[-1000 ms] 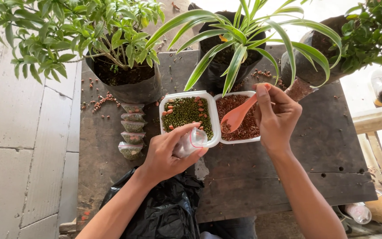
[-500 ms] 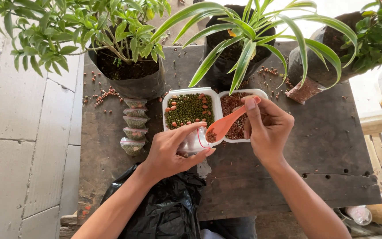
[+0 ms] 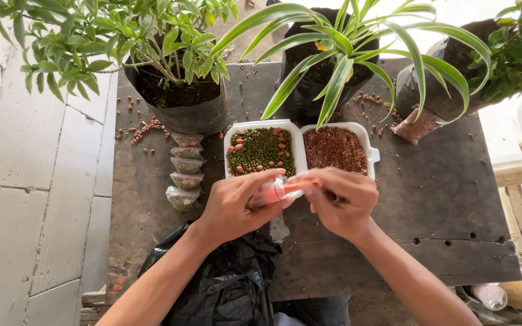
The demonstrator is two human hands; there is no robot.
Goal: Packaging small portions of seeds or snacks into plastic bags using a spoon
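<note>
Orange plastic spoon (image 3: 302,183) now tipped into crinkly clear bag (image 3: 271,193).

The two hands, left hand (image 3: 234,202) and right hand (image 3: 344,202), meet in the middle of the table (image 3: 454,199). Just behind them sit two white trays (image 3: 298,142), blocking the way forward. Behind the trays stand three pots (image 3: 200,118) with long leaves (image 3: 339,78) hanging over, so reaching high at the back is crowded. On the left, a row of small bags (image 3: 185,172) lies in the way. On the right, the dark wood is open and wide. Near the body, a black bag (image 3: 225,284) fills the left side.
</note>
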